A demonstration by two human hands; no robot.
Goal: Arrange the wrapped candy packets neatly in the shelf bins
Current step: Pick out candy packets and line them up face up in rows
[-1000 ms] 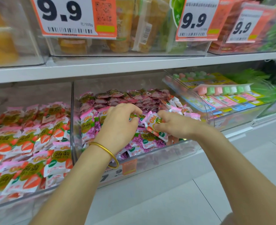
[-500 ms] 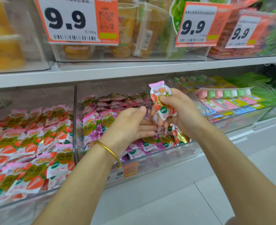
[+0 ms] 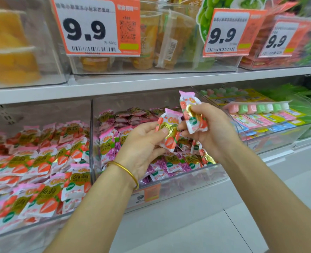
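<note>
Middle bin (image 3: 196, 178): mostly purple grape packets (image 3: 107, 148), with a few red strawberry strays (image 3: 206, 157) at front right. Left bin (image 3: 32, 232): strawberry packets only, roughly in rows.

Both hands were down among the middle bin's packets a second ago. Now they are raised above it.

- Left hand (image 3: 142, 143), empty half a second ago, now grips a strawberry packet (image 3: 167, 132), thumb across its face and fingers curled behind.
- Right hand (image 3: 213, 132) pinches a second strawberry packet (image 3: 192, 115) upright between thumb and fingertips.

The two packets are just beside each other.

Judgement: misplaced strawberry packets are being pulled out of the grape bin and probably belong in the left bin. More strays remain.
</note>
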